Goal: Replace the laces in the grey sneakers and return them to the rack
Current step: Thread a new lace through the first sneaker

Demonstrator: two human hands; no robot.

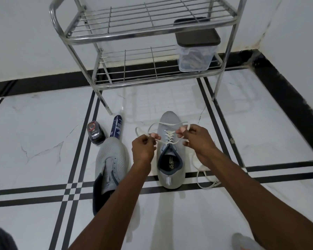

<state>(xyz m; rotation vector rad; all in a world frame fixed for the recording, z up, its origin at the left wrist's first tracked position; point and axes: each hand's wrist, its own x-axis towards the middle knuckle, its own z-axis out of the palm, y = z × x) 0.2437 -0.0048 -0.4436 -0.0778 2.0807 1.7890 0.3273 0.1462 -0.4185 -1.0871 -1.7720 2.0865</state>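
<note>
A grey sneaker (170, 170) stands on the white floor in the middle, toe pointing away, with a white lace (170, 137) threaded through its eyelets. My left hand (143, 147) pinches the lace's left end beside the sneaker. My right hand (195, 139) pinches the right end, with a loop arching over the toe between the two. The second grey sneaker (110, 163) lies to the left with no lace in it, partly hidden by my left forearm. The metal shoe rack (148, 33) stands behind against the wall, its wire shelves holding no shoes.
A clear plastic box with a dark lid (195, 51) sits on the rack's lower shelf at the right. A black shoe-polish tin (95, 132) and a blue spray can (117, 128) stand left of the sneakers. A loose white lace (204, 177) lies on the floor under my right arm.
</note>
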